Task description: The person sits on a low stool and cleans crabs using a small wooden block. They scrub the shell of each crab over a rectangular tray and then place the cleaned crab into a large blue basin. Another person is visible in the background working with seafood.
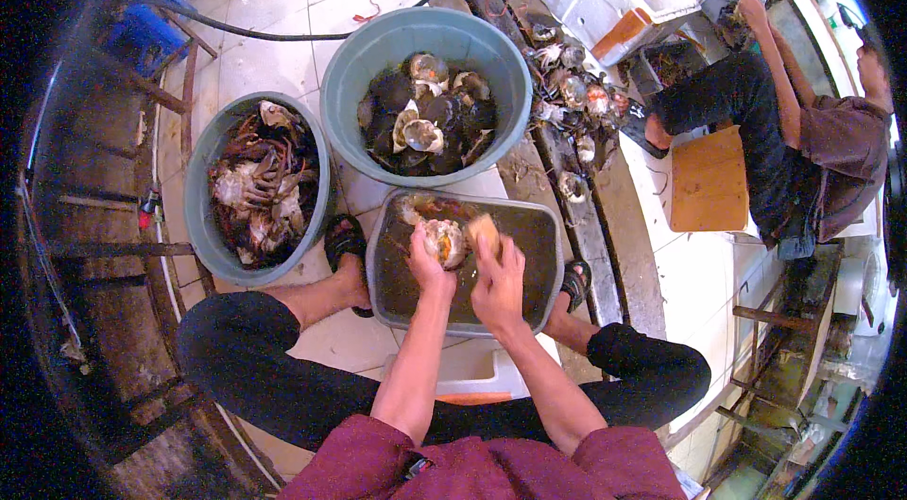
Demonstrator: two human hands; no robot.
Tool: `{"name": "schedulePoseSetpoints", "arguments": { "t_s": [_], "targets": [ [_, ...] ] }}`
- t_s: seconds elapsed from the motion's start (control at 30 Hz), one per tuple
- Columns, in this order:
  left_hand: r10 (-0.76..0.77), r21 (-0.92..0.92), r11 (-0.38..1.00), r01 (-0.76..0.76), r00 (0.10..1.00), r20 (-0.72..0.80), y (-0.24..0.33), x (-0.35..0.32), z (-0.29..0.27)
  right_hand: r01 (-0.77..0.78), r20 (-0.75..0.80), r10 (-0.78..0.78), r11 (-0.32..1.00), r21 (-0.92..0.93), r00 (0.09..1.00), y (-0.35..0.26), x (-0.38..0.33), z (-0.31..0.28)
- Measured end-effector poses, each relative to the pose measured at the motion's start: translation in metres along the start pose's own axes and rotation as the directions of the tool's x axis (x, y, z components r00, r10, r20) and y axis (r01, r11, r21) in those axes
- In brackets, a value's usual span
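Pale, orange-tinged crab shell [444,241] held over grey rectangular tub [543,217], near its far edge — gripped by left hand [427,266], fingers curled tight. Tan brush [484,231] clamped in right hand [498,281] — pressed against shell.

White tiled floor [283,18], wet and stained. On it stand two round teal tubs [200,207] [345,75] side by side, a grey rectangular basin [548,217] just beside them, a black hose [236,28]. Loose crab shells [576,94] lie piled along a dark drain channel [567,179].
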State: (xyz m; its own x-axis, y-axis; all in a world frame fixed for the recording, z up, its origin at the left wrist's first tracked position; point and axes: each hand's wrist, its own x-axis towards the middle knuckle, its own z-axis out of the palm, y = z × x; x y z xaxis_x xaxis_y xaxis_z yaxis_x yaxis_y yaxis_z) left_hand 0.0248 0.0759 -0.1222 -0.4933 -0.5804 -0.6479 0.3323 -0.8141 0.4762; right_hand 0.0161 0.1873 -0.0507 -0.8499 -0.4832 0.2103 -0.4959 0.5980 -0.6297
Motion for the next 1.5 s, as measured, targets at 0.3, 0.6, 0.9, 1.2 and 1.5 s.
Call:
{"name": "schedulePoseSetpoints", "arguments": {
  "t_s": [0.3, 0.6, 0.9, 1.2, 1.5],
  "targets": [
    [-0.003, 0.082, 0.997, 0.000, 1.000, 0.029, -0.008, -0.002, -0.004, -0.059, 0.044, 0.058, 0.998, 0.004, 0.997, 0.010, -0.006, -0.006],
    [-0.008, 0.195, 0.981, 0.011, 1.000, -0.016, -0.008, -0.001, 0.001, -0.096, -0.011, 0.097, 0.994, 0.052, 0.995, 0.002, -0.010, -0.001],
    [-0.034, 0.061, 0.997, 0.038, 0.998, -0.057, -0.003, -0.002, -0.001, -0.126, -0.119, 0.137, 0.987, 0.095, 0.984, -0.003, -0.021, 0.011],
    [-0.193, 0.099, 0.976, 0.196, 0.980, -0.040, -0.023, 0.030, -0.065, -0.357, -0.071, 0.371, 0.921, 0.156, 0.926, 0.126, -0.060, 0.039],
    [-0.347, 0.244, 0.907, 0.342, 0.938, -0.026, -0.031, 0.053, -0.142, -0.472, 0.354, 0.373, 0.845, 0.253, 0.858, 0.115, -0.053, 0.048]
  ]
}}
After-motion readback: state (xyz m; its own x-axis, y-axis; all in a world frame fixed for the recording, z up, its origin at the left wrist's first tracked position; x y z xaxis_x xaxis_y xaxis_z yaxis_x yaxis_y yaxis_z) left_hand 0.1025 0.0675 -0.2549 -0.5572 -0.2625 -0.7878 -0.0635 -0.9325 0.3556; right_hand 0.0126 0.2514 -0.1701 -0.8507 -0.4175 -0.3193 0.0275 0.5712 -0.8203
